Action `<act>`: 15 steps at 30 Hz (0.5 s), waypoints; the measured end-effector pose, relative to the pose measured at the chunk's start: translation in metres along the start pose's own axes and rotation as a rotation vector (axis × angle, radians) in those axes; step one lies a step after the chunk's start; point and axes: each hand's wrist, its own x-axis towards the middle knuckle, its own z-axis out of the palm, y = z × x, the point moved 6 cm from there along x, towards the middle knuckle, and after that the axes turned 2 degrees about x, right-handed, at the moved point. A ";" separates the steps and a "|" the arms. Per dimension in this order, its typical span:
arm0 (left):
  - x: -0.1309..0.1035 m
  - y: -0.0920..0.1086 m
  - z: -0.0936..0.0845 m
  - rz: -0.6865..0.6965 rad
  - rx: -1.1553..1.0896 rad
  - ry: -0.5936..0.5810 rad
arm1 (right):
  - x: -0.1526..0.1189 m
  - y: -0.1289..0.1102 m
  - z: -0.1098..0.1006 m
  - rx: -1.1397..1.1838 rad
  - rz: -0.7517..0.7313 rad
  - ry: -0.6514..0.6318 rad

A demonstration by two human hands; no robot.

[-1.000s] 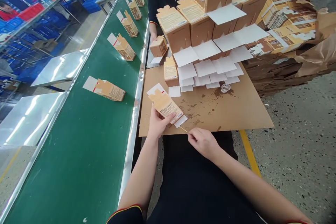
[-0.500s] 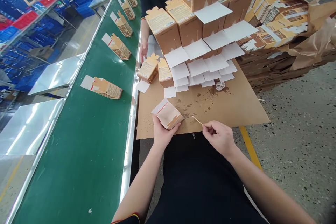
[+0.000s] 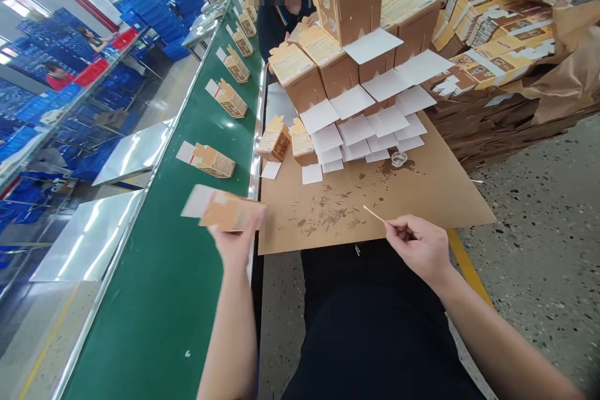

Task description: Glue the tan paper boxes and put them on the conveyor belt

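Observation:
My left hand (image 3: pixel 237 240) is wrapped round a small brown cardboard box (image 3: pixel 225 211), blurred by motion, over the near edge of the green conveyor belt (image 3: pixel 140 300). The box's white flap points left. Between the thumb and fingers of my right hand (image 3: pixel 417 244) is a cotton swab (image 3: pixel 374 213), its tip pointing up and left above the brown cardboard sheet (image 3: pixel 445 200). Dark wet spots mark that sheet. A small clear round dish (image 3: pixel 398 159) sits on it beside the stacked boxes (image 3: pixel 300 78), whose white flaps stick out towards me.
Several open boxes (image 3: pixel 213 160) stand in a row along the belt. Across the table is a co-worker (image 3: pixel 284 12). Bundles of flat cartons (image 3: pixel 497 37) lie in torn brown paper on the right. Metal tables (image 3: pixel 89 237) and blue crates (image 3: pixel 145 0) are beyond the belt.
My left hand has carried the box left, from above the cardboard sheet to over the belt. The view has shifted, and the co-worker's hand has left the loose box. My right hand still holds the swab.

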 end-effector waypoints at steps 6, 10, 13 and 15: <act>0.076 -0.005 -0.095 -0.043 0.193 0.307 | 0.017 0.005 -0.002 0.040 -0.011 0.014; 0.080 -0.028 -0.096 -0.149 0.215 0.271 | 0.039 0.012 -0.014 -0.014 -0.004 0.033; 0.057 -0.038 -0.101 -0.169 0.240 0.434 | 0.065 0.024 -0.037 -0.142 0.028 0.039; 0.038 -0.034 -0.105 -0.129 0.299 0.558 | 0.083 0.034 -0.051 -0.230 0.059 0.020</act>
